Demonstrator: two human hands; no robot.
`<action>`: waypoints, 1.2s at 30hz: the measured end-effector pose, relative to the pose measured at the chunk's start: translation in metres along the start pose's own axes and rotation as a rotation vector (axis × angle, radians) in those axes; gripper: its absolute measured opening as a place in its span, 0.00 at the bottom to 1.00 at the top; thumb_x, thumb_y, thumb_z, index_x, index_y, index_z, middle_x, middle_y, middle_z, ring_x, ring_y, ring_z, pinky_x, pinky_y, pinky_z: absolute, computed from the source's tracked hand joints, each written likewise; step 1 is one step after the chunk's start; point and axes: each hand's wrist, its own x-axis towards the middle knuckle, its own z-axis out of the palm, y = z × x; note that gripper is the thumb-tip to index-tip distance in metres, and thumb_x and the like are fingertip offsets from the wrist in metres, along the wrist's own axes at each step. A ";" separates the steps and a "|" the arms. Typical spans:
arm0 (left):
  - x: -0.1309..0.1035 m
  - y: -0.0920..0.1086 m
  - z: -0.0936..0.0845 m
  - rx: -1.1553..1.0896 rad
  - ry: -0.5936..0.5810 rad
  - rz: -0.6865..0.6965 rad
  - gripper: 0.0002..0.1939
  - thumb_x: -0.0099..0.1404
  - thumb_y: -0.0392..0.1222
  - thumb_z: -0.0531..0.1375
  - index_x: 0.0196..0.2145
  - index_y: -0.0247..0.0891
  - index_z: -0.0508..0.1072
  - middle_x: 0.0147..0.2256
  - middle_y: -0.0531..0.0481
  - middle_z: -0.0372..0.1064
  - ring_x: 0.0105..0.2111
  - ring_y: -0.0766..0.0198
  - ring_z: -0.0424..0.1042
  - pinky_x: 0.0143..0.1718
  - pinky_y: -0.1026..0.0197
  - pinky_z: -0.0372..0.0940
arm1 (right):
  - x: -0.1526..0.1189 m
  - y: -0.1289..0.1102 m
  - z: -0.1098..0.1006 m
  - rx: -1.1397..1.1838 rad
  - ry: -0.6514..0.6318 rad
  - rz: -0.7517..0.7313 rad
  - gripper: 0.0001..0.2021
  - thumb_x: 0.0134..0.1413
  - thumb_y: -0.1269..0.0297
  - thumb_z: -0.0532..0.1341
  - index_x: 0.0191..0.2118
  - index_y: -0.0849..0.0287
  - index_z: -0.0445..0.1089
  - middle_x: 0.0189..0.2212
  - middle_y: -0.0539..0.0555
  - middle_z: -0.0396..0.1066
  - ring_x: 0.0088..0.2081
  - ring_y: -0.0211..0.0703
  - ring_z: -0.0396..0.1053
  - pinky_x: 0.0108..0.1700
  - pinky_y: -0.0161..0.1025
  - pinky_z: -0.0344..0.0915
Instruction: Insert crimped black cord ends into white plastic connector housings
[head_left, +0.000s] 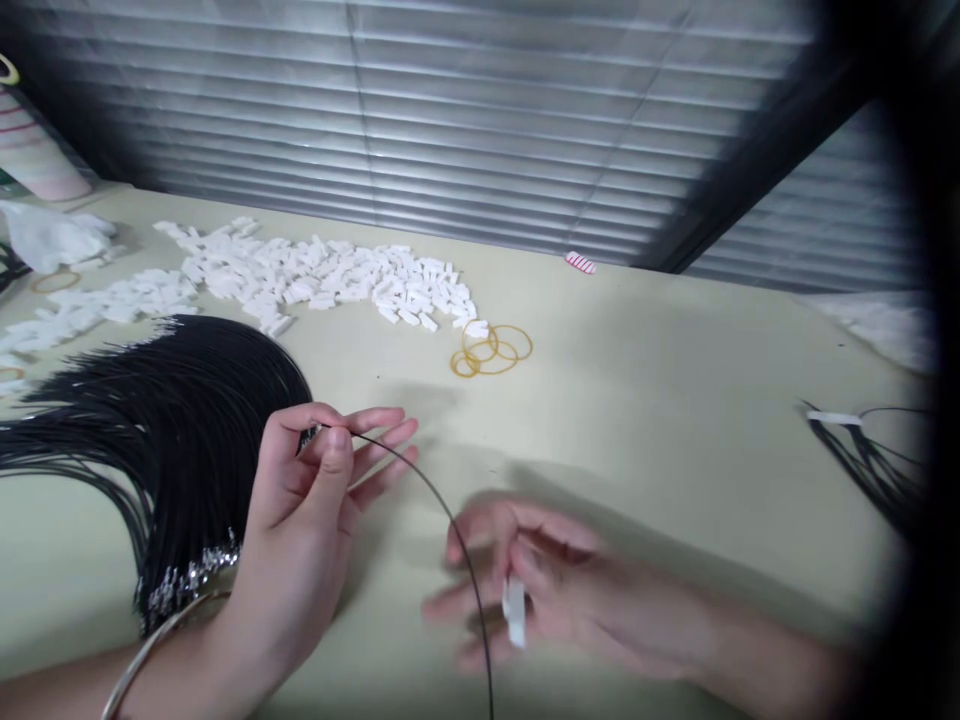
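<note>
Between thumb and forefinger, my left hand [311, 510] pinches a thin black cord [450, 512] near one end, its other fingers spread. From the pinch the cord arcs right and down past the bottom edge of the view. My right hand [540, 580], smeared by motion, holds a small white plastic piece [515, 612] at its thumb and fingers, to the right of the cord. Behind my left hand lies a thick bundle of black cords [217, 420] with shiny metal ends [195, 580].
A wide pile of small white pieces [322, 275] spreads along the back left. Yellow rubber bands [491, 350] lie mid-table, and a red-striped wrapped item [580, 263] sits by the blinds [465, 120]. At right is a smaller tied cord bundle [862, 450]; a plastic bag [56, 237] is at left.
</note>
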 end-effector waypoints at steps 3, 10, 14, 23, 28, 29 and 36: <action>0.001 0.003 0.002 -0.032 0.022 -0.005 0.05 0.65 0.39 0.56 0.37 0.40 0.61 0.36 0.51 0.67 0.36 0.66 0.71 0.41 0.60 0.69 | -0.002 0.000 0.001 0.040 -0.181 0.088 0.14 0.58 0.56 0.56 0.34 0.64 0.60 0.33 0.55 0.68 0.29 0.31 0.71 0.31 0.27 0.66; -0.006 0.006 0.000 0.129 -0.007 -0.059 0.05 0.65 0.42 0.55 0.35 0.41 0.61 0.22 0.57 0.51 0.18 0.76 0.49 0.15 0.74 0.47 | 0.001 -0.013 -0.013 0.226 0.195 -0.162 0.08 0.60 0.61 0.54 0.32 0.59 0.59 0.18 0.42 0.58 0.15 0.21 0.49 0.19 0.21 0.50; -0.013 0.006 -0.007 0.530 -0.392 0.128 0.02 0.67 0.37 0.53 0.36 0.40 0.65 0.27 0.53 0.61 0.24 0.73 0.60 0.22 0.74 0.58 | 0.005 -0.008 -0.003 0.129 0.251 -0.144 0.09 0.59 0.60 0.56 0.32 0.61 0.59 0.25 0.49 0.68 0.23 0.26 0.65 0.26 0.24 0.61; -0.037 0.008 -0.005 0.634 -0.771 0.438 0.18 0.61 0.30 0.58 0.48 0.46 0.71 0.38 0.49 0.65 0.28 0.72 0.68 0.27 0.73 0.68 | 0.004 0.008 0.024 0.093 0.387 -0.148 0.11 0.55 0.59 0.59 0.32 0.63 0.61 0.29 0.50 0.69 0.32 0.33 0.72 0.34 0.30 0.69; -0.022 0.012 -0.005 0.529 -0.982 0.476 0.11 0.62 0.29 0.57 0.42 0.37 0.73 0.40 0.44 0.69 0.34 0.67 0.71 0.34 0.70 0.69 | 0.005 0.011 0.026 0.014 0.408 -0.101 0.14 0.53 0.55 0.60 0.33 0.62 0.61 0.26 0.48 0.68 0.30 0.31 0.71 0.33 0.29 0.69; -0.020 0.014 -0.005 0.516 -1.013 0.471 0.12 0.62 0.29 0.57 0.42 0.37 0.73 0.37 0.45 0.71 0.35 0.67 0.71 0.36 0.69 0.69 | 0.004 0.011 0.025 -0.038 0.392 -0.085 0.15 0.54 0.53 0.59 0.32 0.62 0.60 0.25 0.48 0.68 0.27 0.32 0.71 0.28 0.28 0.68; -0.014 0.015 0.000 0.384 -0.804 -0.146 0.07 0.65 0.36 0.55 0.34 0.36 0.74 0.27 0.50 0.72 0.27 0.72 0.68 0.30 0.71 0.62 | 0.000 0.002 0.004 -0.546 0.618 -0.371 0.14 0.57 0.54 0.57 0.29 0.61 0.60 0.21 0.48 0.68 0.21 0.28 0.65 0.24 0.26 0.62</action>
